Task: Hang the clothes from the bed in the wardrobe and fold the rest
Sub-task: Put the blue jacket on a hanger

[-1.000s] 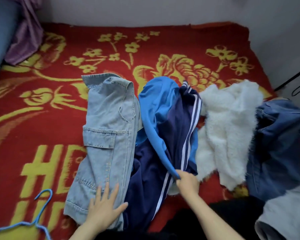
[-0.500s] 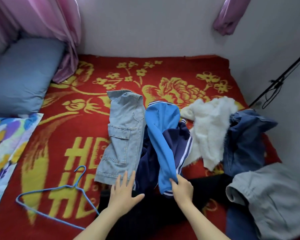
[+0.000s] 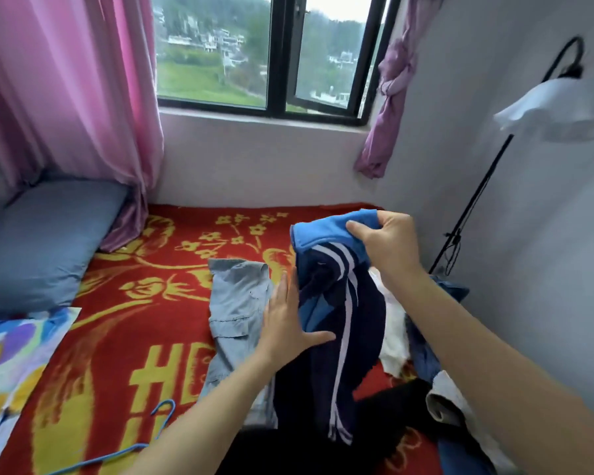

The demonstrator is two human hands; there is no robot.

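**Track jacket lifted off the bed, centre right of frame**

Right hand (image 3: 388,245), right of centre: fingers curled over and thumb under, pinching a bright blue fold at the top of the blue and navy track jacket with white stripes (image 3: 336,303). Jacket hangs from that grip, raised above the bed, its lower part trailing down to the clothes at lower centre.

Left hand (image 3: 285,323), centre: fingers straight and held close together, thumb spread out to the right over the navy cloth. Cannot tell whether the palm presses the jacket or only hovers against it.

Just left of the jacket, a pale blue denim garment with a cargo pocket (image 3: 237,303) lies flat on the red blanket with yellow flowers and lettering (image 3: 134,337).

Behind the right forearm, partly hidden: a white fluffy garment (image 3: 395,337), dark blue denim (image 3: 422,351), a black garment (image 3: 402,402) and a grey one (image 3: 443,399), heaped at lower right.

Lower left: thin blue wire hanger (image 3: 158,416) on the blanket, well apart from the jacket.

Left edge: grey-blue pillow (image 3: 42,241), multicoloured patterned cloth (image 3: 11,354) below it. Upper left: pink curtain (image 3: 66,80). Top centre: black-framed window (image 3: 271,53). Upper right: black floor lamp with white shade (image 3: 546,108).
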